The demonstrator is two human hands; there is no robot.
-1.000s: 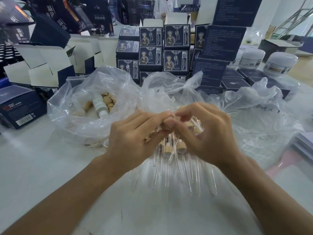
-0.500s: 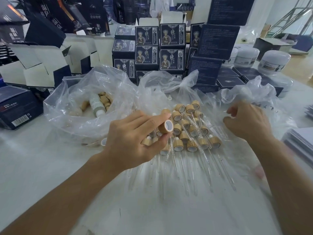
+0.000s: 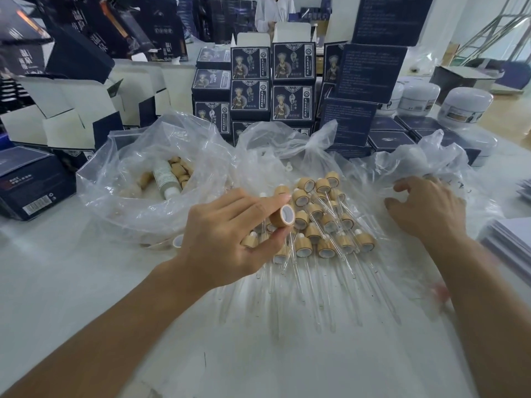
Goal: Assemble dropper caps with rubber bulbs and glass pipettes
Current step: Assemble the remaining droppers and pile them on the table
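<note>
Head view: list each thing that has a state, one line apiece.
left hand: pinches one bamboo cap.
bamboo cap: held sideways, open end showing, no pipette in it.
right hand: fingers curled, touching the right plastic bag.
assembled droppers: lying piled on plastic.
left plastic bag: open, holding loose caps and a bottle.

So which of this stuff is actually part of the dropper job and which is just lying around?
Part of the job:
- wooden cap, pinched in the left hand
- pile of assembled droppers
- bag of loose caps
- right hand, on the plastic bag

Lying about:
- dark blue boxes
- white jars
- paper stack
</note>
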